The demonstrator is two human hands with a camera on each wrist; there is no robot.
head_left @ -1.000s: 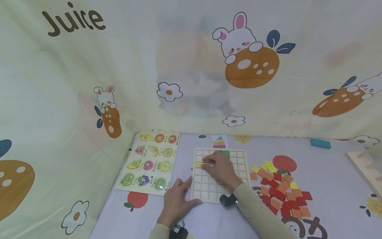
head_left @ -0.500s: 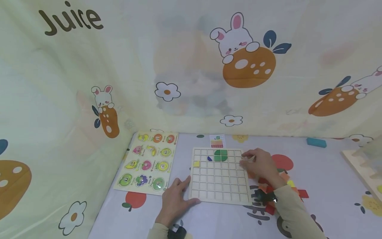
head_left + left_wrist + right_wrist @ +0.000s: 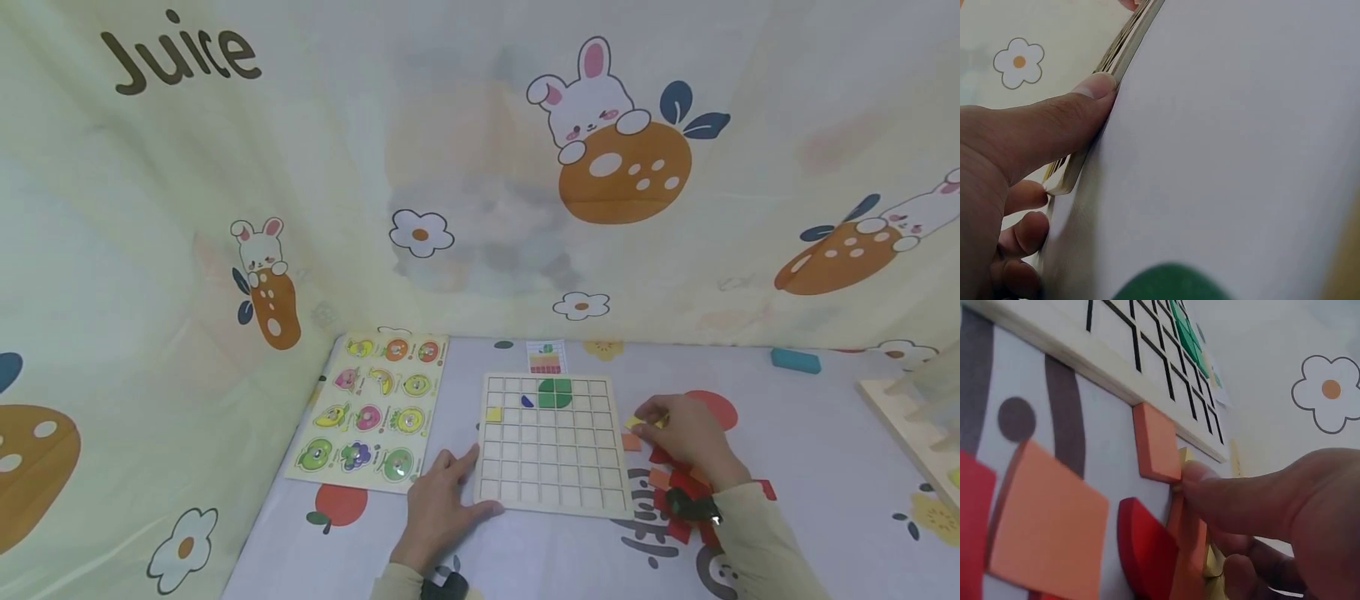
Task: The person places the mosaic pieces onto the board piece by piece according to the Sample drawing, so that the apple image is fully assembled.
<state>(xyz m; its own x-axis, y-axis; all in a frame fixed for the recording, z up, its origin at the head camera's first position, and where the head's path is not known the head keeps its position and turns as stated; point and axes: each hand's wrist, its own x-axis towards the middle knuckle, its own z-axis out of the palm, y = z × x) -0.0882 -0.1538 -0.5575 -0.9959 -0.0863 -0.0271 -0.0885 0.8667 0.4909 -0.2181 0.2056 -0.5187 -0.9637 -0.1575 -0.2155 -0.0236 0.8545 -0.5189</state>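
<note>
A pale wooden grid board (image 3: 555,454) lies in front of me, with a green leaf-like shape (image 3: 555,393), a small blue piece (image 3: 527,401) and one yellow square tile (image 3: 493,414) on it. My left hand (image 3: 442,508) braces the board's near left corner, thumb along the front edge and forefinger at the left side. In the left wrist view the thumb (image 3: 1079,112) presses the board's edge. Right of the board, my right hand (image 3: 693,433) pinches a yellow tile (image 3: 1185,454) at the top of a loose pile; the other fingertips are partly hidden.
Orange tiles (image 3: 632,442) and red tiles (image 3: 678,531) lie under and beside the right hand. A fruit picture board (image 3: 360,433) stands left, a small pattern card (image 3: 546,357) behind the grid. Farther right are a teal block (image 3: 796,360) and a wooden rack (image 3: 907,429).
My right hand has left the yellow square on the grid's left side, moved right off the board and come down on a yellow tile in the pile. The left hand stays at the corner.
</note>
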